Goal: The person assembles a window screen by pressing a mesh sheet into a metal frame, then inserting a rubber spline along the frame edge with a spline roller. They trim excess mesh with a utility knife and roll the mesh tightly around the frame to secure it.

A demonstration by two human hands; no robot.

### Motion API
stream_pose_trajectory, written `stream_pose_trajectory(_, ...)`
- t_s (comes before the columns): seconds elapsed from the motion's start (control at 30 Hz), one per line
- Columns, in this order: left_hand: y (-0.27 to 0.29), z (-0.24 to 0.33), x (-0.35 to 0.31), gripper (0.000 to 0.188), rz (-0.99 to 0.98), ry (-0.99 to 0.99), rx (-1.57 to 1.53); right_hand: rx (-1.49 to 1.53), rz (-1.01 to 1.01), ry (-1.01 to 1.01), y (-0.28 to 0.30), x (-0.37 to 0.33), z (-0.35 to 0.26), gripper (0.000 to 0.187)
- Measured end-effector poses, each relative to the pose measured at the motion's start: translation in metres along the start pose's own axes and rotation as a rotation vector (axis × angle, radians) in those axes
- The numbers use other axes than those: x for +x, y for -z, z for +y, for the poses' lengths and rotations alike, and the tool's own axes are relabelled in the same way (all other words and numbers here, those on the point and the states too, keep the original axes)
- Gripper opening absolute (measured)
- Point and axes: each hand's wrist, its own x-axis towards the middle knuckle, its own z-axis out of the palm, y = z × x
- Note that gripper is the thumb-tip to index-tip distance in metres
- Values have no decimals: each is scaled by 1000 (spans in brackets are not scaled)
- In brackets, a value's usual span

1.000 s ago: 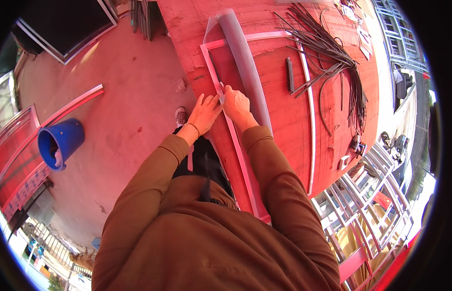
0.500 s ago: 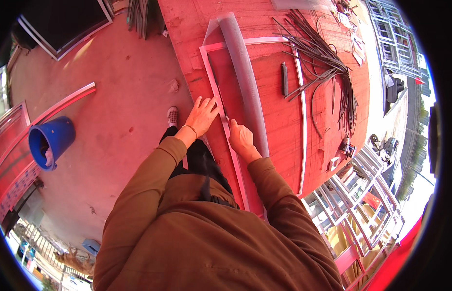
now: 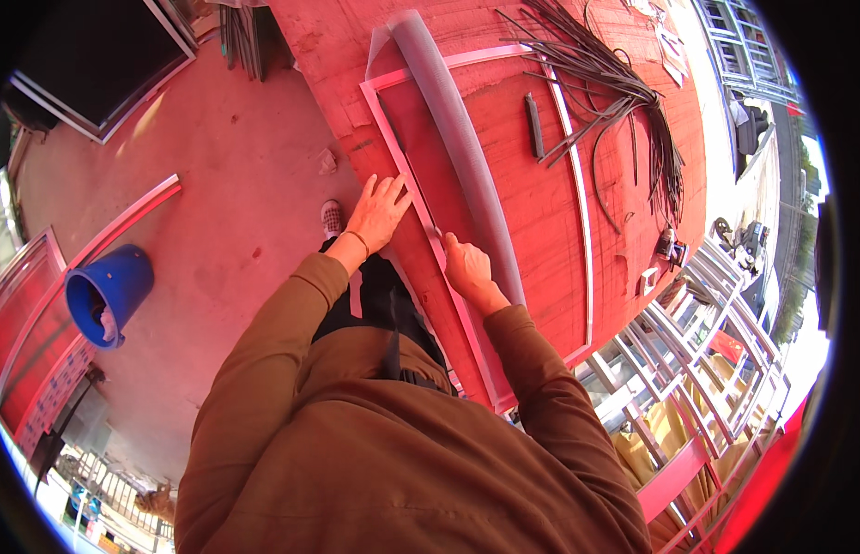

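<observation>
A pale rectangular screen frame (image 3: 390,136) lies on the red work table, with a partly rolled sheet of grey mesh (image 3: 460,138) along its left side. My left hand (image 3: 376,216) rests over the outer edge of that side, fingers apart and holding nothing. Across the bar from it, my right hand (image 3: 470,273) is closed, thumb side toward the frame's inner edge. A small tip pokes out of the right fist against the bar; what it belongs to is hidden by the fingers.
Long dark strips (image 3: 644,96) lie bundled over the frame's far right corner. Inside the frame is a short dark bar (image 3: 535,126). A blue bucket (image 3: 125,286) stands on the floor at left. Metal frames (image 3: 698,355) are stacked beyond the red table's (image 3: 532,249) right edge.
My right hand has slid a little toward me along the bar. My left hand keeps its place at the edge. The whole view has turned slightly.
</observation>
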Motion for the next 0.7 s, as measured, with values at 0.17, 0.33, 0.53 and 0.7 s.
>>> stream_pose_trajectory(0.17,8,-14,5,57,30,-16,-4,80,-29,-72,15,8,2,35)
stream_pose_trajectory(0.33,32,-59,36,59,158,22,87,216,61,-125,67,56,-35,46)
stream_pose_trajectory(0.53,43,-97,65,59,27,-55,143,223,190,-15,105,123,-75,49)
stream_pose_trajectory(0.7,42,-106,64,57,-58,-27,95,122,129,19,114,168,-97,46)
